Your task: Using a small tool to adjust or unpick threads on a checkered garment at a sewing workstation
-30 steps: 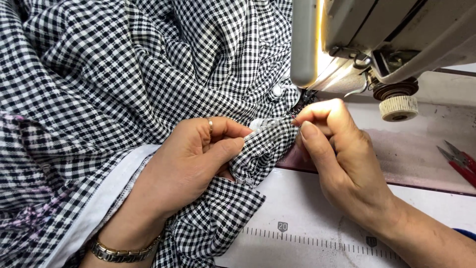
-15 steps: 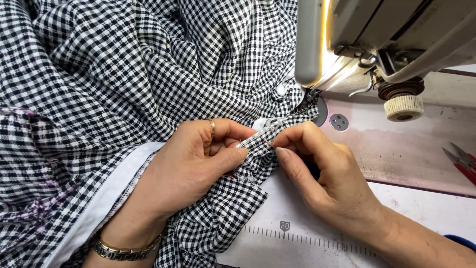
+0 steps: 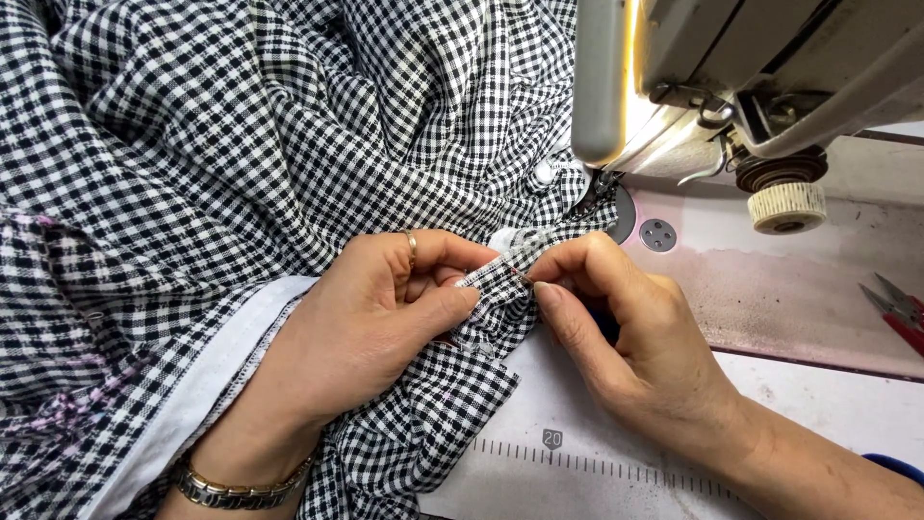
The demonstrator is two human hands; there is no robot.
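A black-and-white checked garment (image 3: 241, 144) fills the left and middle of the view. My left hand (image 3: 385, 308), with a ring and a gold bracelet, pinches a narrow folded strip of the checked fabric (image 3: 496, 274) between thumb and forefinger. My right hand (image 3: 626, 327) pinches the same strip from the right, fingertips almost touching the left thumb. The strip runs up toward the sewing machine's presser foot (image 3: 592, 193), where a white button (image 3: 545, 173) lies on the cloth.
The sewing machine head (image 3: 751, 67) overhangs the upper right, with a ribbed cream knob (image 3: 787, 205). Red-handled snips (image 3: 895, 308) lie at the right edge. A ruler scale (image 3: 577, 457) is printed along the table's near edge. White lining (image 3: 202, 385) shows by my left wrist.
My right hand has moved left and down, from near the presser foot onto the folded strip beside my left thumb. The left hand has stayed in place.
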